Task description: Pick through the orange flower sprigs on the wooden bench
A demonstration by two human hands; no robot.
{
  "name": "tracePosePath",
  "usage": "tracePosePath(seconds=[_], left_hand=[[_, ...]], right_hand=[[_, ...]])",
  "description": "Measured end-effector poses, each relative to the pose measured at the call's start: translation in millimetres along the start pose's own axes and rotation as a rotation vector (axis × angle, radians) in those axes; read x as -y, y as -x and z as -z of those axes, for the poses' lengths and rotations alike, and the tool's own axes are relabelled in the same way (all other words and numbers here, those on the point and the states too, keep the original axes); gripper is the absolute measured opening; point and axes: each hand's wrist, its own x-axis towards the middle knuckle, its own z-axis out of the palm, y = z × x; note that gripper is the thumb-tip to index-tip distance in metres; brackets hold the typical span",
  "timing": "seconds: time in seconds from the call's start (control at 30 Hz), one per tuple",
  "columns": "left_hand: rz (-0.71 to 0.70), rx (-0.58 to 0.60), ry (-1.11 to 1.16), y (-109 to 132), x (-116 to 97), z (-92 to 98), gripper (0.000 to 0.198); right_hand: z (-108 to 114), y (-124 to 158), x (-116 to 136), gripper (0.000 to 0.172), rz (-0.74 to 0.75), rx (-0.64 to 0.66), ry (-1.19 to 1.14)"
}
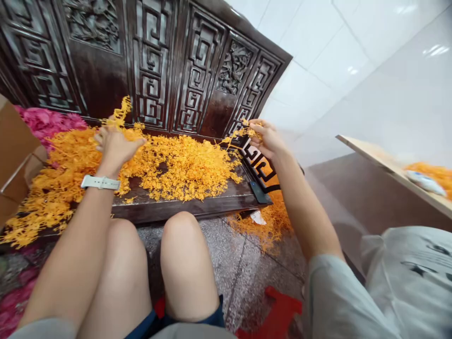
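A wide heap of orange-yellow plastic flower sprigs [190, 165] covers the seat of a dark carved wooden bench [197, 209]. Over its left part, my left hand [115, 141] is seen from the back, its thumb stretched to the right and its fingers curled around a yellow sprig [122, 110] that sticks up beyond them. My right hand [266, 139], raised at the bench's right end, pinches another yellow sprig [233, 137] between thumb and fingers; its thin stems trail left over the heap's edge.
Pink plastic flowers [52, 122] and a cardboard box [17, 160] are at the left. A phone [259, 192] lies on the bench's right end. More orange sprigs [278, 219] and a red plastic stool [275, 315] are below. A wooden board [381, 162] juts in at right.
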Motion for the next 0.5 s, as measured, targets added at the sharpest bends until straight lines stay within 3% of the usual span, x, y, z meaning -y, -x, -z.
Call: tracePosePath(seconds=[0.1, 0.2, 0.23, 0.3, 0.37, 0.4, 0.43, 0.5], left_hand=[[-0.110, -0.042, -0.216, 18, -17, -3.4, 0.121], [-0.220, -0.055, -0.270, 16, -6, -9.6, 0.118], [-0.179, 0.001, -0.305, 12, 3, -9.5, 0.118], [-0.067, 0.219, -0.378, -1, 24, -1.9, 0.118], [-0.090, 0.401, -0.345, -12, 39, 15.7, 0.104], [-0.153, 0.397, -0.270, -14, 40, 25.9, 0.091], [-0.228, 0.302, -0.174, -14, 36, 34.7, 0.077], [-0.346, -0.012, 0.035, -3, 15, 40.6, 0.056]], right_hand=[[-31, -1, -5, 0.031, 0.019, 0.042, -0.015], [-63, 0, -10, 0.030, 0.041, 0.066, -0.092], [-72, 0, -11, 0.029, 0.047, 0.069, -0.127], [-89, 1, -12, 0.030, 0.061, 0.075, -0.196], [-103, 1, -11, 0.032, 0.071, 0.096, -0.249], [-108, 2, -10, 0.034, 0.073, 0.114, -0.267], [-113, 2, -9, 0.036, 0.074, 0.133, -0.281], [-124, 3, -5, 0.040, 0.089, 0.154, -0.316]])
